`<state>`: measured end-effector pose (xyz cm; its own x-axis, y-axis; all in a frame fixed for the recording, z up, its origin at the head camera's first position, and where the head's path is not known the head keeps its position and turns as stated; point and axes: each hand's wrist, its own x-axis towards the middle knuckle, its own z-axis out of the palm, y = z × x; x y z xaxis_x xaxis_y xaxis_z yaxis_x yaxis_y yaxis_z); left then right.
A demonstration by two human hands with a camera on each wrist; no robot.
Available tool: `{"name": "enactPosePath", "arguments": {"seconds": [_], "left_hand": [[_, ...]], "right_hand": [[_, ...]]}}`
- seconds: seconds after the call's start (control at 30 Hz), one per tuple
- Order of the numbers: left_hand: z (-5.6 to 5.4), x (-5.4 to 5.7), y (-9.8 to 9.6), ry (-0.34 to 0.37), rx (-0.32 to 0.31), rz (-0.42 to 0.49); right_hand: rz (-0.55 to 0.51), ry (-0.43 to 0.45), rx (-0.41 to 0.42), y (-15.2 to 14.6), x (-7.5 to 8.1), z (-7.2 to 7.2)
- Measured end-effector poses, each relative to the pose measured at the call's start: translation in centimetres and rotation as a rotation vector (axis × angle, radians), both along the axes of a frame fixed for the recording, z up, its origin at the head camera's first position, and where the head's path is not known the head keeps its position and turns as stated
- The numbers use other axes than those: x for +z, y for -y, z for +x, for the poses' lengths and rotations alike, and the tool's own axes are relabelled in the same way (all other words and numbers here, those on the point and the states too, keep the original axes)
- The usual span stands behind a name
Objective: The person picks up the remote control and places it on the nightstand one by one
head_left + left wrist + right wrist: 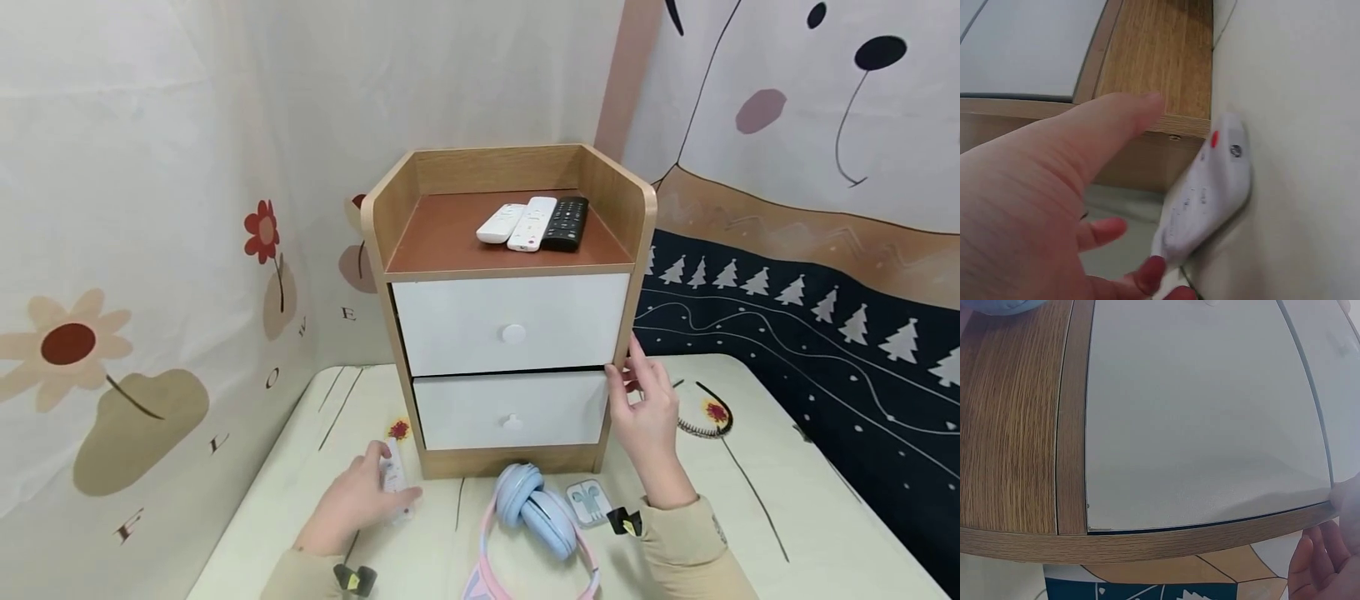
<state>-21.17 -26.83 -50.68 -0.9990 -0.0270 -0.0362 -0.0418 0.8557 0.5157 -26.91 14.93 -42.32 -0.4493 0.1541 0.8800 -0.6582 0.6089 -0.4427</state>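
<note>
A white remote (1200,194) lies on the pale cloth beside the lower left of a small wooden cabinet (510,460). Over it is my left hand (356,500), thumb and fingers spread apart; the left wrist view has the fingertips close to one end of the remote, and I cannot tell whether they touch. My right hand (647,408) rests at the cabinet's right front edge, thumb at the front and fingers along the outer side. Two white drawers fit the front, an upper drawer (457,325) and a lower drawer (457,412), both closed.
On the cabinet's top lie two white remotes (532,223) and a black remote (566,223). In front are blue and pink headphones (551,523) and boxed earphones (589,502). A dark headband (727,417) lies to the right. Printed curtains (225,125) stand behind.
</note>
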Motion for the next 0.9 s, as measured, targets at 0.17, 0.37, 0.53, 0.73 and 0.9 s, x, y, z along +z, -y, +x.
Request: {"name": "enactPosePath", "arguments": {"seconds": [0.17, 0.37, 0.53, 0.73, 0.9], "left_hand": [[0.1, -0.8, -0.2, 0.020, -0.007, -0.039], [-0.4, -1.3, 0.4, -0.015, 0.085, -0.058], [-0.9, -2.4, 2.3, -0.141, 0.180, -0.061], [-1.6, -3.2, 4.1, -0.229, 0.228, -0.044], [-1.3, -2.8, 4.6, -0.172, 0.218, -0.060]], "right_hand": [[-0.001, 0.005, 0.007, 0.0, 0.1, 0.0], [-0.001, 0.002, 0.001, -0.1, 0.0, 0.0], [0.002, -0.008, -0.003, 0.0, 0.0, 0.0], [-0.005, -0.006, -0.001, -0.1, 0.2, -0.1], [0.001, -0.001, 0.003, -0.1, 0.0, -0.1]]}}
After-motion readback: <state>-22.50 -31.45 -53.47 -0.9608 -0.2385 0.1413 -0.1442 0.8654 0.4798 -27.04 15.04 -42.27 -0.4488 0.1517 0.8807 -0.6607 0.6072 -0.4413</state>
